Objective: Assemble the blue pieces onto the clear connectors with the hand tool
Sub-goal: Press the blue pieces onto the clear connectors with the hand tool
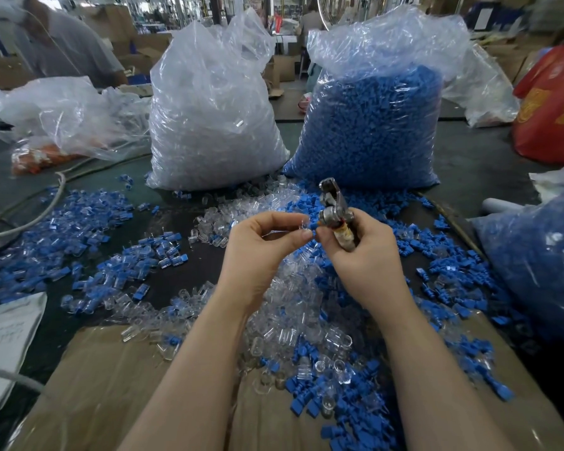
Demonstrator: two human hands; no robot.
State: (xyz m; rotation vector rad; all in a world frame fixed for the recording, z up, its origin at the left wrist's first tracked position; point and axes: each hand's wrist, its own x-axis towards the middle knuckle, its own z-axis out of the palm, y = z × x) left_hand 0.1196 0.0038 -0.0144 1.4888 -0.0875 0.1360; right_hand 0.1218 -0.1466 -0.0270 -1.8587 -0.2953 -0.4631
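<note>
My left hand [267, 242] pinches a small clear connector [302, 224] between thumb and fingertips at mid-frame. Right beside it, my right hand [358, 252] grips the metal hand tool [334, 206], jaws pointing up and away, and its thumb and forefinger hold a small blue piece [314, 225] against the connector. Below both hands lies a mixed heap of loose clear connectors [284, 307] and blue pieces [446, 268]. Joined blue-and-clear parts [88, 229] are spread out to the left.
Two tall plastic bags stand behind: clear connectors [209, 105] left, blue pieces [375, 125] right. Another bag of blue parts [541, 262] sits at the right edge. Flat cardboard [118, 385] covers the near table. Cables [30, 216] and papers [4, 340] lie left. A person [62, 43] stands far left.
</note>
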